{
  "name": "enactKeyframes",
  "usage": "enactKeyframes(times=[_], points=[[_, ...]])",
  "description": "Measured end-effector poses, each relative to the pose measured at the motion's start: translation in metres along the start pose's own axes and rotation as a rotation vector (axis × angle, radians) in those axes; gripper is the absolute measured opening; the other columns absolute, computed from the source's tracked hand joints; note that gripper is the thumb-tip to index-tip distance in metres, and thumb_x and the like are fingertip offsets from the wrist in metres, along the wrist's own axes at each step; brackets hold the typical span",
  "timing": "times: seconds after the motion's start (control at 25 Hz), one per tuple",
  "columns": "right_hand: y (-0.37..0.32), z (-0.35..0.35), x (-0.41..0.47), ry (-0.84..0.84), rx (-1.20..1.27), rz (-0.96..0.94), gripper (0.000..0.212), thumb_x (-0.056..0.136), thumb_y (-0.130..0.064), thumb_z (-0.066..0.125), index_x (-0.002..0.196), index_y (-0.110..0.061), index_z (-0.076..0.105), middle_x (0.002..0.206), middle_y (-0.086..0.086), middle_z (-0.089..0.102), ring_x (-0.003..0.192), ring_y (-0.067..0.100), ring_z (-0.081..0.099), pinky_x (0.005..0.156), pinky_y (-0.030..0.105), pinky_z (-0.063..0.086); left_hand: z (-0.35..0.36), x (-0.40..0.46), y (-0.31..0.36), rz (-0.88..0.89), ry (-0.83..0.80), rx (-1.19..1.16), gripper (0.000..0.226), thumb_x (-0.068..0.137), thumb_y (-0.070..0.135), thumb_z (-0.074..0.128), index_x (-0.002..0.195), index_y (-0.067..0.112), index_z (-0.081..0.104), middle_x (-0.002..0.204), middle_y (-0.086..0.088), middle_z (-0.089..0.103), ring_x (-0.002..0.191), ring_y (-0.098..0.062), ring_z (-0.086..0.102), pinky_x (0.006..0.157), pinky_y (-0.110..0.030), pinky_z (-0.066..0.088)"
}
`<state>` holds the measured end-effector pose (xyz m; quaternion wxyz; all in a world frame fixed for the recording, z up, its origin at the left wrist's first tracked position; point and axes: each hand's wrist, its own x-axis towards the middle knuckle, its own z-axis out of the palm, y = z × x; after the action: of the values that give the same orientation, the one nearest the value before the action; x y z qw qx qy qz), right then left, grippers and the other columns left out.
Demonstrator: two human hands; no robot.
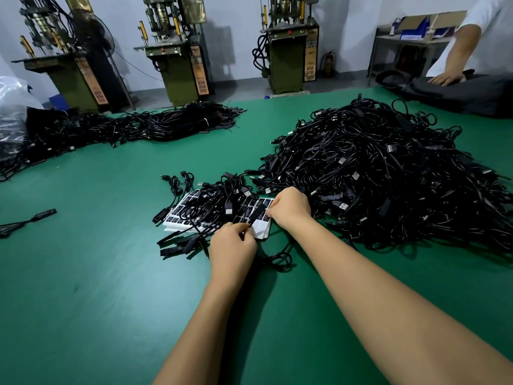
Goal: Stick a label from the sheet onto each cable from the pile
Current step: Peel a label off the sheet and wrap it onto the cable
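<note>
Left hand point(232, 247): curled, pinching one cable's black inline block point(257, 215) by its near end.
Right hand point(290, 207): fingertips pinched at a label on the sheet point(262, 227), mid-table.
Handling: light, limp cord; the stiff block is judged the best hold.
Label print: too small to be read.
Pile point(388, 173): toward the table's right edge.
Machines point(177, 51): orange plates illegible.

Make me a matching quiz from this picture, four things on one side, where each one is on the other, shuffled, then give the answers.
Things:
1. label sheet
2. big cable pile
3. left hand
4. dark bag

Places:
A. far right corner, under another person's hand
B. right of the sheet, heaped on the green table
C. partly under a small bunch of cables
D. nearest the camera, pinching a cable's black module

Pairs: 1-C, 2-B, 3-D, 4-A
</note>
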<state>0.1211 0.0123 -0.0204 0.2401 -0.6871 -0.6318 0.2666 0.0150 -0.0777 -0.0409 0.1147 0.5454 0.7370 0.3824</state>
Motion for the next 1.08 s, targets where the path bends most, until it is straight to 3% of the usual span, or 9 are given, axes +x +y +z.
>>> enactKeyframes(times=[0.2, 0.32, 0.44, 0.56, 0.76, 0.84, 0.96, 1.08], points=[[0.005, 0.004, -0.007, 0.022, -0.013, -0.079, 0.012, 0.090, -0.012, 0.063, 0.096, -0.007, 0.072, 0.100, 0.007, 0.071, 0.096, 0.025, 0.065, 0.081, 0.034, 0.054, -0.001, 0.000, -0.003, -0.060, 0.003, -0.074, 0.020, 0.091, 0.018, 0.056, 0.096, 0.012, 0.074, 0.092, -0.005, 0.070, 0.090, -0.024, 0.060, 0.069, -0.026, 0.034], [0.014, 0.003, -0.019, 0.069, -0.030, -0.259, 0.018, 0.090, -0.010, 0.058, 0.101, -0.014, 0.072, 0.109, 0.004, 0.067, 0.100, 0.023, 0.062, 0.085, 0.033, 0.051, -0.003, 0.001, -0.005, -0.160, 0.124, -0.182, 0.020, 0.094, 0.017, 0.053, 0.084, 0.011, 0.068, 0.077, -0.005, 0.067, 0.076, -0.024, 0.055, 0.064, -0.030, 0.031], [0.016, 0.006, -0.029, 0.003, -0.215, -0.581, 0.032, 0.095, -0.028, 0.054, 0.122, -0.013, 0.063, 0.127, 0.002, 0.059, 0.116, 0.023, 0.054, 0.094, 0.032, 0.042, -0.001, 0.003, -0.005, -0.225, 0.204, -0.281, 0.019, 0.097, 0.014, 0.047, 0.084, 0.007, 0.059, 0.081, -0.008, 0.063, 0.080, -0.028, 0.054, 0.067, -0.030, 0.030], [0.016, 0.007, -0.032, -0.108, -0.472, -0.720, 0.046, 0.096, -0.047, 0.047, 0.126, -0.014, 0.055, 0.135, 0.001, 0.054, 0.123, 0.020, 0.047, 0.098, 0.032, 0.036, 0.000, 0.003, -0.008, -0.147, 0.189, -0.189, 0.020, 0.096, 0.015, 0.048, 0.079, 0.008, 0.057, 0.079, -0.007, 0.060, 0.077, -0.028, 0.051, 0.062, -0.031, 0.025], [0.032, -0.014, -0.032, -0.155, -0.584, -0.717, 0.054, 0.094, -0.059, 0.042, 0.124, -0.017, 0.058, 0.137, -0.003, 0.053, 0.122, 0.020, 0.050, 0.099, 0.036, 0.042, -0.002, 0.009, -0.016, 0.009, 0.051, 0.002, 0.015, 0.089, 0.026, 0.064, 0.089, 0.011, 0.066, 0.092, -0.005, 0.066, 0.091, -0.026, 0.056, 0.076, -0.037, 0.041], [0.028, -0.021, -0.031, -0.186, -0.566, -0.676, 0.051, 0.094, -0.058, 0.043, 0.113, -0.016, 0.064, 0.127, -0.002, 0.059, 0.115, 0.022, 0.056, 0.090, 0.039, 0.049, -0.003, 0.012, -0.017, 0.013, 0.062, 0.007, 0.011, 0.088, 0.022, 0.064, 0.090, 0.012, 0.066, 0.091, -0.004, 0.066, 0.090, -0.025, 0.057, 0.072, -0.034, 0.040], [0.013, -0.019, -0.028, -0.139, -0.529, -0.613, 0.038, 0.095, -0.043, 0.051, 0.084, -0.010, 0.066, 0.090, 0.003, 0.063, 0.091, 0.027, 0.061, 0.070, 0.034, 0.048, -0.004, 0.014, -0.019, -0.008, 0.092, 0.024, 0.009, 0.090, 0.017, 0.060, 0.088, 0.009, 0.065, 0.088, -0.005, 0.065, 0.085, -0.025, 0.057, 0.070, -0.035, 0.041], [0.001, -0.013, -0.028, -0.110, -0.355, -0.515, 0.013, 0.088, -0.024, 0.063, 0.091, -0.015, 0.072, 0.092, 0.000, 0.056, 0.095, 0.025, 0.059, 0.070, 0.026, 0.038, -0.003, 0.014, -0.019, -0.057, 0.125, 0.026, 0.010, 0.091, 0.013, 0.054, 0.084, 0.007, 0.059, 0.086, -0.009, 0.064, 0.084, -0.030, 0.056, 0.071, -0.039, 0.042]])
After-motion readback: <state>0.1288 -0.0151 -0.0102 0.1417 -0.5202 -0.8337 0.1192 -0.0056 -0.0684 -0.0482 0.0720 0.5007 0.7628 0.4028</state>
